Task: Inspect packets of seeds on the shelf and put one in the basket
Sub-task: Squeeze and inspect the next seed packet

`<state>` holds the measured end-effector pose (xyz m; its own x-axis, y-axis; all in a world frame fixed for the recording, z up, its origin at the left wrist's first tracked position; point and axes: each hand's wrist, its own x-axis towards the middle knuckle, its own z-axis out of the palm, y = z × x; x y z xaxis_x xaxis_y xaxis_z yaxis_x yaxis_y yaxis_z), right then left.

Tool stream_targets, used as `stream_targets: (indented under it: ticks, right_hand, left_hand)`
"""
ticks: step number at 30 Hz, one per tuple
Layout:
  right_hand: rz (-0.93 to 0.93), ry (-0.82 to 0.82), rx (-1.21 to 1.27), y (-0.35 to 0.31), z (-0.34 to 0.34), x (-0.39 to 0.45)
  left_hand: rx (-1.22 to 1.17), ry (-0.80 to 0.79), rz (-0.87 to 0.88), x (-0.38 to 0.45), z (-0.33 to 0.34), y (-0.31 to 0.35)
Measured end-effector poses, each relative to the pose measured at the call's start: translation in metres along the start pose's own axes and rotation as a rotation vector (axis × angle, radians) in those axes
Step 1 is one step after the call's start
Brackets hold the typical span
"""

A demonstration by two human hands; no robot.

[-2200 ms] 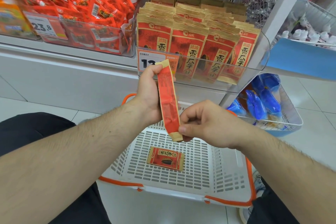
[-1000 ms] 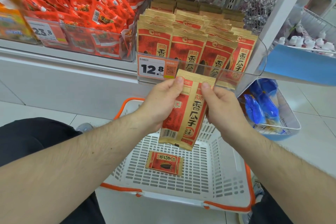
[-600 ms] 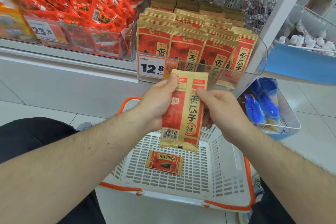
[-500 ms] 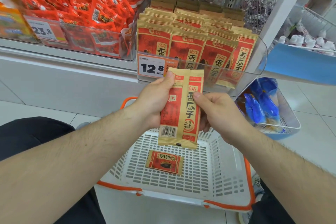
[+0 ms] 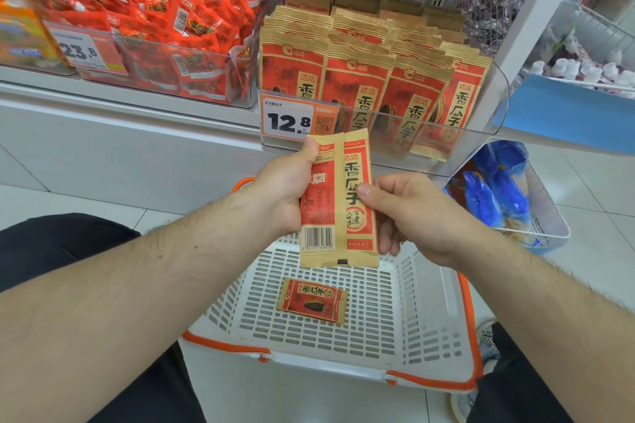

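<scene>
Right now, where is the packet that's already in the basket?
In the head view, the small packet lies flat on the floor of the white basket, near its middle, directly below the packet held up by both hands.

Matt kraft-paper seed packet (image 5: 338, 203); perforated white plastic basket (image 5: 429, 319).

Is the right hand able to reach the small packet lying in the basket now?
Probably not at once. The right hand pinches the held packet, which the left hand also grips. The small packet lies uncovered on the basket floor right below, so once freed, it likely could.
</scene>
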<state>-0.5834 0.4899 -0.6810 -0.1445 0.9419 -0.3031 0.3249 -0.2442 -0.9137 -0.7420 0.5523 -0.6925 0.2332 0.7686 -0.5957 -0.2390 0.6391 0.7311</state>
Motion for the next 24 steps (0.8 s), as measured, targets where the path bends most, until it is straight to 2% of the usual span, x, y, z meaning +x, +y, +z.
stream_targets:
  ticks: [4, 8, 10, 12, 15, 17, 19, 22, 24]
  right_hand:
    - [-0.008, -0.116, 0.057, -0.002, -0.002, -0.004]
    - [-0.032, -0.08, 0.022, -0.004, 0.002, -0.006]
    - [-0.04, -0.005, -0.152, -0.004, 0.006, -0.007]
    - [-0.073, 0.094, -0.44, -0.003, 0.013, -0.006]
    - [-0.135, 0.168, -0.707, 0.001, 0.022, -0.007]
    - [-0.154, 0.178, -0.655, 0.0, 0.025, -0.007]
    - [-0.157, 0.211, -0.501, -0.002, 0.024, -0.005]
    - [-0.178, 0.309, -0.324, -0.005, 0.015, -0.001]
    - [-0.179, 0.291, -0.194, -0.005, 0.013, 0.001]
  left_hand:
    - [-0.035, 0.011, -0.029, 0.004, -0.002, 0.003]
    - [-0.001, -0.014, 0.015, 0.001, -0.004, 0.002]
    - [0.127, 0.032, 0.142, 0.003, -0.004, -0.002]
    - [0.281, 0.026, 0.234, 0.005, -0.002, -0.01]
    - [0.3, -0.036, 0.217, 0.009, 0.001, -0.022]
    - [0.301, -0.059, 0.22, 0.01, 0.001, -0.023]
    - [0.362, -0.128, 0.232, 0.008, 0.002, -0.023]
    - [0.386, -0.323, 0.244, -0.001, 0.007, -0.024]
    - [0.413, -0.452, 0.26, -0.007, 0.009, -0.024]
